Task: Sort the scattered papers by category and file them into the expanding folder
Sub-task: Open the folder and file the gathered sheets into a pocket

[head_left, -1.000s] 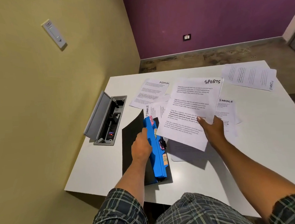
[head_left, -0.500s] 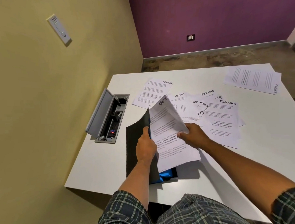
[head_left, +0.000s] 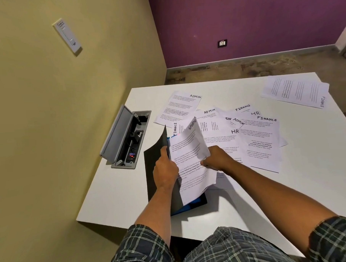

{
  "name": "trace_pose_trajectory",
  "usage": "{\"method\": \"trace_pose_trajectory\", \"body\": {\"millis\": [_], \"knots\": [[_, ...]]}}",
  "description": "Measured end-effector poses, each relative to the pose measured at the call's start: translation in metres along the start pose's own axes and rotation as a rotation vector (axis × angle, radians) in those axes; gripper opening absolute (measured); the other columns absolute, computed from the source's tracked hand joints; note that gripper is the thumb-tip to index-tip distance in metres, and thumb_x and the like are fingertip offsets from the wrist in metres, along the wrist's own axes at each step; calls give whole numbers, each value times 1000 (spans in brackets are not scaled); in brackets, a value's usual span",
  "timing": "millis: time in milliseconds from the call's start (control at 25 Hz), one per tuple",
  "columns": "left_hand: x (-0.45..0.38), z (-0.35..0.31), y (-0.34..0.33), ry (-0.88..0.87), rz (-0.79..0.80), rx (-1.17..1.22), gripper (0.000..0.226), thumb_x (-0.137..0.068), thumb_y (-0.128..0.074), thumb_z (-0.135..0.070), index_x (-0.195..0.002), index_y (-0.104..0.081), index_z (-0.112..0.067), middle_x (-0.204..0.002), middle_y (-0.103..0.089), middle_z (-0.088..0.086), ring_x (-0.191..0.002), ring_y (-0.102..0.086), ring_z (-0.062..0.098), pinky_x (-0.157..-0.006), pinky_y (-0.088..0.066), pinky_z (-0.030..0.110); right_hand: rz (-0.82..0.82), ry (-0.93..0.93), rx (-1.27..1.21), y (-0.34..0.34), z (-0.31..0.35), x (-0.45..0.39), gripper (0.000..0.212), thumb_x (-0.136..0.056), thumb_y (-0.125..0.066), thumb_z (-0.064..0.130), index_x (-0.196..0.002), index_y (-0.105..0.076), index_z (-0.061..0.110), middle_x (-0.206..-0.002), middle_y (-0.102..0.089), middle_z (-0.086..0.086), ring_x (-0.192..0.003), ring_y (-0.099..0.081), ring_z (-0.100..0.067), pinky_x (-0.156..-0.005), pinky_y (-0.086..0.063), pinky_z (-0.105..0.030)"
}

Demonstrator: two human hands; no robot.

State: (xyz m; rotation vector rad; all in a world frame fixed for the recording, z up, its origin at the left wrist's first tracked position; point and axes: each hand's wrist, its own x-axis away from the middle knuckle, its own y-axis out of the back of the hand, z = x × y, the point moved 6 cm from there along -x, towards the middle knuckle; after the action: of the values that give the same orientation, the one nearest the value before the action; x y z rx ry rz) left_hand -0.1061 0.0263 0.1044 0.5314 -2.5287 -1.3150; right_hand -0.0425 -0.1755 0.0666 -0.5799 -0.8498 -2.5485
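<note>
A black-covered blue expanding folder [head_left: 156, 165] stands on its edge near the table's front left, and only a strip of its blue shows at the bottom. My left hand [head_left: 165, 173] grips its top, holding it apart. A white sheet marked SPORTS [head_left: 190, 152] stands in the folder, bent over at the top, with my right hand [head_left: 216, 158] pinching its right edge. Several sheets marked ADMIN [head_left: 179, 107], HR [head_left: 228, 140] and FINANCE [head_left: 264, 140] lie scattered flat behind and to the right.
A grey cable box [head_left: 127, 137] with its lid raised is set into the white table [head_left: 250, 202] at the left, by the yellow wall. Another FINANCE sheet [head_left: 295, 91] lies at the far right corner. The table's front edge is close to my body.
My right hand carried the SPORTS sheet from above the pile to the left and down into the folder. The sheet now hides most of the blue pockets. My left hand stayed on the folder.
</note>
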Motion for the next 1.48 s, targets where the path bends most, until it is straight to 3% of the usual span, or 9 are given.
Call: {"method": "trace_pose_trajectory", "body": {"millis": [160,320,400,560,760,920,1080,1240,1480], "knots": [[8,-2,-2,-28,16,-13,59,-95,-61,-26,-147,-33,-20,-109,-68,10,-88,-69,21,-63,-57,28,67,102,65,-17,29,3,50,-85,-75,12,-131,-59,5,-111,-68,-13,-86,-67,-26,-64,-55,-28],[11,-5,-5,-33,12,-10,60,-95,-62,-28,-146,-32,-24,-118,-66,8,-94,-71,25,-70,-61,35,19,238,-15,-36,46,4,67,-91,-73,34,-146,-41,13,-139,-58,-8,-116,-63,-27,-87,-56,-34],[12,-5,-5,-31,13,11,59,-95,-62,-30,-146,-33,-23,-115,-68,8,-91,-72,23,-69,-61,34,-77,230,-1,-39,44,4,56,-99,-61,33,-147,-39,14,-141,-57,-8,-118,-62,-27,-83,-53,-30],[9,-7,0,-47,-17,-2,56,-95,-62,-27,-144,-36,-21,-112,-68,9,-89,-72,22,-63,-61,32,-82,208,154,-48,33,-2,30,-105,-47,20,-131,-56,8,-131,-64,-14,-105,-65,-28,-80,-55,-33],[9,-8,1,-86,-16,-13,57,-95,-63,-28,-144,-35,-27,-110,-68,3,-87,-70,16,-62,-61,29,-130,303,417,-58,44,5,19,-94,-56,8,-111,-61,14,-113,-69,-13,-93,-66,-28,-72,-55,-33],[16,-9,-2,-91,10,-6,70,-96,-62,-25,-154,-23,-31,-104,-69,0,-83,-68,12,-65,-61,29,15,273,451,-75,49,0,14,-88,-61,-2,-98,-66,6,-100,-71,-12,-81,-68,-23,-66,-60,-35],[22,-8,-5,-113,32,-37,71,-97,-56,-25,-155,-15,-36,-94,-68,0,-76,-66,11,-67,-62,33,58,315,569,-78,53,-2,30,-103,-46,38,-106,-70,19,-101,-70,-6,-90,-66,-23,-77,-55,-36],[22,-12,4,-103,59,-47,76,-94,-62,-35,-156,-18,-29,-104,-58,-10,-85,-63,10,-68,-58,27,-29,261,689,-59,41,-2,56,-90,-48,72,-103,-74,24,-96,-73,0,-80,-65,-16,-72,-55,-32],[8,-12,19,-167,107,-320,60,-97,-60,-28,-150,-35,-16,-116,-68,6,-98,-70,20,-76,-57,32,81,403,782,-52,22,7,62,-91,-47,71,-144,-50,41,-141,-60,1,-116,-63,-23,-87,-52,-36]]}}
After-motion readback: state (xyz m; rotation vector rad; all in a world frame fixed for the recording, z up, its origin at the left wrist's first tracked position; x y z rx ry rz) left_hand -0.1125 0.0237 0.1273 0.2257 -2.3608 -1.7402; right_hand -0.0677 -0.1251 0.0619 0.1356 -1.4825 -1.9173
